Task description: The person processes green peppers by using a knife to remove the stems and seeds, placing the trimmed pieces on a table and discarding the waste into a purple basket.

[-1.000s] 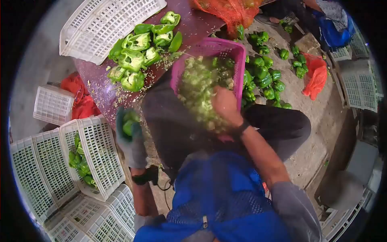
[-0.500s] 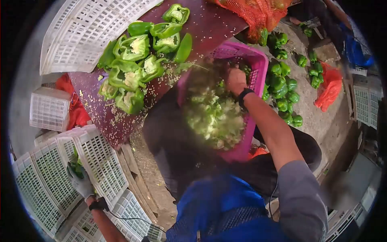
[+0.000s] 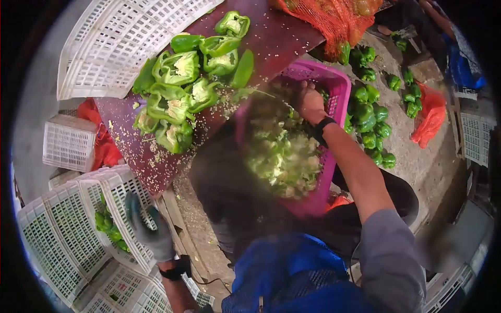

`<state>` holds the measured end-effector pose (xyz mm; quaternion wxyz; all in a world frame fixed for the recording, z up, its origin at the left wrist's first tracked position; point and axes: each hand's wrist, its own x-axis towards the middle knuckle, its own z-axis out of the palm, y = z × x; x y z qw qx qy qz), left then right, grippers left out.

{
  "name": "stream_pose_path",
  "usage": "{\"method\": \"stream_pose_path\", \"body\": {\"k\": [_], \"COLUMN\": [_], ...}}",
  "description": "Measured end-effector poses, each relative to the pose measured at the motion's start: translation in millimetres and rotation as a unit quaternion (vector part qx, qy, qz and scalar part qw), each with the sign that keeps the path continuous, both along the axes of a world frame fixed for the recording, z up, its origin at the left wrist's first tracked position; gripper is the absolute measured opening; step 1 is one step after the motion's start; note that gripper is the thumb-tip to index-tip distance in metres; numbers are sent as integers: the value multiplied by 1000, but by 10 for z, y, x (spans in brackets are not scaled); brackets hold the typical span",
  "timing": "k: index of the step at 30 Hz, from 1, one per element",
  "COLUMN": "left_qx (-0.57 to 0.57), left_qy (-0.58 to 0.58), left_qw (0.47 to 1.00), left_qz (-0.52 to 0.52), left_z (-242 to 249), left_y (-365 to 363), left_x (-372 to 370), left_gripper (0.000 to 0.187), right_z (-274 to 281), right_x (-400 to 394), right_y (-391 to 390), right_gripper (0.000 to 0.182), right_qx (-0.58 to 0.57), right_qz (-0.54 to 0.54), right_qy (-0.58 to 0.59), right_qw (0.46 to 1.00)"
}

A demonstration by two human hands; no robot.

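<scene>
My left hand wears a grey and dark green glove. It is open, thumb and fingers apart, at the near side of a white plastic crate. Inside that crate lie green pepper pieces. Bare and curled, my right hand is over the far end of a pink basket; a dark blur hides its fingertips and anything in them. Pale green pepper cores and scraps fill the basket. Halved green bell peppers, seeds showing, lie on the dark red board beside it.
A tilted white crate stands on the board's far left. Whole green peppers lie on the floor to the right, near a red net. An orange mesh sack sits at the top. A smaller white crate is at left.
My left hand has drawn back from inside the white crate toward the right, and its fingers have spread, leaving green pepper pieces there. My right hand stays over the pink basket.
</scene>
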<state>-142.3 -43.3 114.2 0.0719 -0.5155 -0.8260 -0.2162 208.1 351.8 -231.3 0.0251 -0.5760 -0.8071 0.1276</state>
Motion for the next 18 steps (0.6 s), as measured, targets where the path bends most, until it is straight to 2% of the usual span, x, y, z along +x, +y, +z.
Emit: {"method": "stream_pose_path", "body": {"k": [1, 3, 5, 7, 8, 9, 11, 13, 14, 15, 17, 18], "left_qx": [18, 47, 90, 48, 52, 55, 20, 26, 49, 69, -7, -29], "left_qy": [-45, -161, -315, -480, -496, -511, -500, -659, -798, -903, -728, -653], "left_qw": [999, 985, 944, 876, 867, 858, 855, 735, 588, 415, 637, 696], "left_qz": [-3, -48, -34, 16, -8, -31, -138, -159, -122, -83, -256, -296], "left_z": [-55, -190, -340, -278, -285, -296, -653, -657, -618, -529, -18, 12], "left_y": [45, 156, 296, 527, 632, 707, 685, 690, 693, 724, 800, 749], "left_x": [195, 574, 1044, 1433, 1615, 1727, 1749, 1827, 1901, 1972, 2114, 2134], "left_gripper": [44, 42, 38, 41, 39, 39, 41, 45, 46, 48, 51, 53], "right_z": [14, 248, 1012, 1602, 1863, 2072, 2425, 2671, 2720, 2771, 2873, 2924], "right_x": [34, 100, 184, 231, 250, 266, 306, 356, 357, 395, 471, 503], "right_y": [27, -41, -312, -656, -848, -1055, -1473, -1827, -1990, -2118, -2374, -2450], "right_gripper": [60, 58, 57, 56, 56, 55, 56, 60, 61, 62, 65, 66], "right_qx": [12, -36, -150, -293, -356, -364, -376, -392, -386, -392, -401, -396], "right_qz": [18, 0, -77, -176, -220, -221, -216, -187, -171, -154, -122, -106], "right_qy": [31, 121, 238, 404, 478, 541, 657, 700, 721, 724, 728, 706], "right_qw": [999, 992, 956, 849, 772, 725, 617, 567, 549, 547, 542, 577]}}
